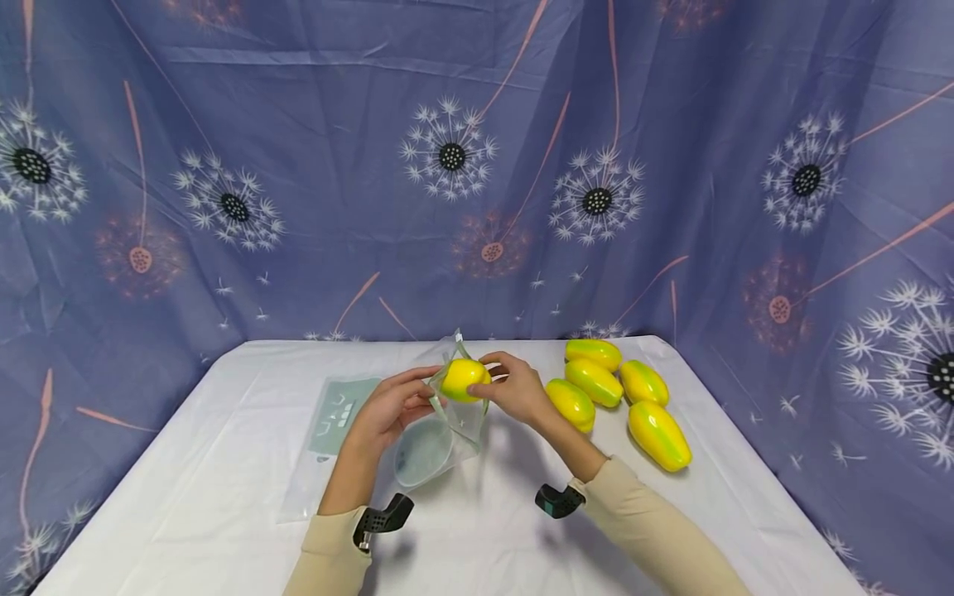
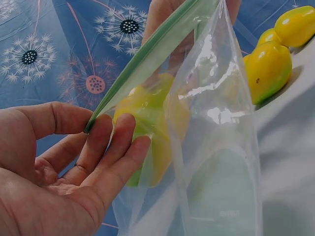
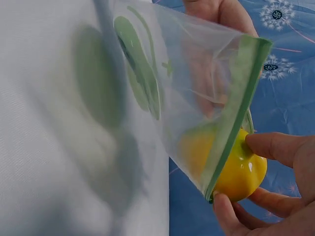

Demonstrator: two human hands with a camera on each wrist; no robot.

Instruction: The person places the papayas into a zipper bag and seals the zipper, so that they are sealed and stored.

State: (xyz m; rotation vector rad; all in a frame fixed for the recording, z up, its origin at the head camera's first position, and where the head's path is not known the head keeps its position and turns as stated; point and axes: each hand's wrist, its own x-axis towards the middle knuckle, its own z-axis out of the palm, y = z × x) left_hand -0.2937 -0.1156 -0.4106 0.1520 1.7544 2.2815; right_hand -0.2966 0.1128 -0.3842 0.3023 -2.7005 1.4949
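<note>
My left hand (image 1: 387, 406) pinches the green zip edge of a clear plastic zip bag (image 1: 468, 420) between thumb and fingertips. The bag's mouth is spread apart in the right wrist view. A glossy yellow-and-green fruit (image 1: 462, 379), plump and lightly ridged, is in the fingers of my right hand (image 1: 517, 389). One end of this fruit (image 3: 241, 177) sticks out past the green zip strip, while the rest shows through the film. In the left wrist view, the fingers of my left hand (image 2: 74, 167) lie against the bag beside the fruit (image 2: 160, 152).
Several similar yellow-and-green fruits (image 1: 594, 382) lie in a group at the right of the white-covered table (image 1: 224, 463). Another flat clear bag with a pale green print (image 1: 344, 406) lies at left. A patterned blue cloth (image 1: 335, 199) hangs behind the table.
</note>
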